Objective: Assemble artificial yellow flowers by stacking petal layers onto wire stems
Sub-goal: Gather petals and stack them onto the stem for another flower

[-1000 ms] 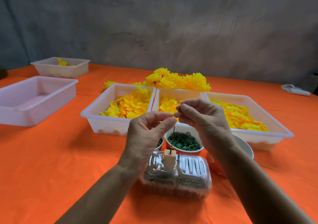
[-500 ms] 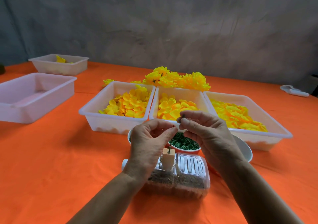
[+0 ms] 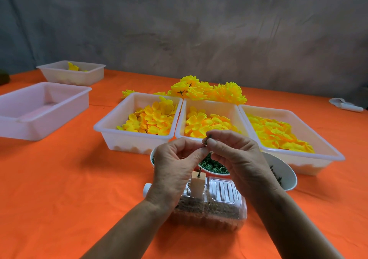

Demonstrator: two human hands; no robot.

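A thin dark wire stem [image 3: 201,164] stands upright in a small wooden block [image 3: 197,186] set in a clear plastic container [image 3: 221,207]. My left hand [image 3: 175,171] pinches the stem near its top. My right hand [image 3: 237,157] pinches a small dark piece [image 3: 207,138] at the stem's tip. Three white trays hold yellow petals: left tray [image 3: 111,127], middle tray [image 3: 183,117], right tray [image 3: 326,153]. Finished yellow flowers [image 3: 209,89] lie piled behind them.
A bowl of green rings [image 3: 215,167] sits under my hands, and a white bowl [image 3: 286,171] with dark pieces is to the right. Two more white trays [image 3: 39,107], [image 3: 79,73] stand at the far left. A white object [image 3: 346,105] lies at the far right on the orange tablecloth.
Both hands have stayed at the stem's top, working the small piece. The view dropped a little, so the trays show more fully.
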